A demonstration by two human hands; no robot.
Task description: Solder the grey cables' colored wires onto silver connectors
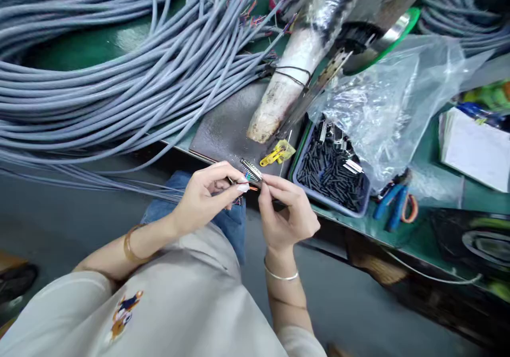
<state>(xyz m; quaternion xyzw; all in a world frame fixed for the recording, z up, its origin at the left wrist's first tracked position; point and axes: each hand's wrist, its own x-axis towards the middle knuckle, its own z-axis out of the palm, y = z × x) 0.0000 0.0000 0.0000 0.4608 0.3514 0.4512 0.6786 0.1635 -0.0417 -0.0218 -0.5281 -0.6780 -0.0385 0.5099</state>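
Both hands (207, 195) (285, 211) pinch slim metal connector (251, 170), coloured wires attached.

Beyond your hands runs a green bench (422, 240). Up left of them sprawl grey cables (99, 81); just past your fingertips lies a dark mat (223, 128); right of that sit a parts tray (330, 173) and blue pliers (392, 203).
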